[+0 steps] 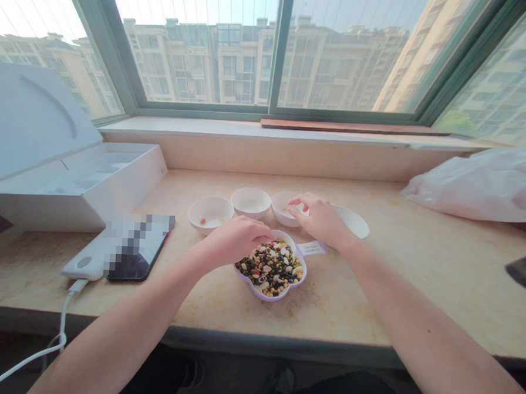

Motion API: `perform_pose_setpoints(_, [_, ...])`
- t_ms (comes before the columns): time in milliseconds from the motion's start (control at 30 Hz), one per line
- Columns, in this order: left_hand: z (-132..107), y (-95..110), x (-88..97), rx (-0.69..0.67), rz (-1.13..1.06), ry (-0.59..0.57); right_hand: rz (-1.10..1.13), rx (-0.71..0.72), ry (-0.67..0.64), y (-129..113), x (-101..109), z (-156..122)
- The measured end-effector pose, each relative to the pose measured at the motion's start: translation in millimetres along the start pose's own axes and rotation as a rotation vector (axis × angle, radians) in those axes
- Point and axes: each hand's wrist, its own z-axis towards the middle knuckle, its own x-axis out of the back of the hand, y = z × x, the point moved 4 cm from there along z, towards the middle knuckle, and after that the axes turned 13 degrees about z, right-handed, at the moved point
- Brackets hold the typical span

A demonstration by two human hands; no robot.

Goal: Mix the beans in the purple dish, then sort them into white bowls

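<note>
Fingers of my left hand [239, 238] curl at the bean mix [273, 269], my right hand [321, 219] at a far bowl [283, 220]; I can't tell their hold. Beans seem light, slippery: pinch mid-sides.

Label [312, 248] print illegibly small, dish [355, 222] partly behind right hand [321, 218]; bag [488, 184] cut off at right

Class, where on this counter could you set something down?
The widest bare patch lies between the right forearm and the plastic bag. A narrower one lies between the purple-rimmed bowl and the counter's near edge. Crowded: the middle, with white bowls, left hand and right hand; the left, with box and phone.
</note>
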Motion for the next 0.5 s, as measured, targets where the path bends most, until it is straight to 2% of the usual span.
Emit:
perform_pose_setpoints(133, [-1, -25, 10.3, 0.22, 0.073, 0.105, 0.012, 0.026, 0.004, -8, 1, -1])
perform_pose_setpoints(233, [-5, -46, 21.1, 0.402, 0.158, 0.142, 0.082, 0.093, -0.066, -22, -1, -6])
perform_pose_setpoints(333, [-10, -64, 26.3, 0.519, 0.248, 0.088, 0.197, 0.149, -0.27, -40, -8, -15])
perform_pose_setpoints(500, [-17, -79, 17.6, 0.563, 0.354, -0.111, 0.283, 0.173, -0.607, -65, -22, -35])
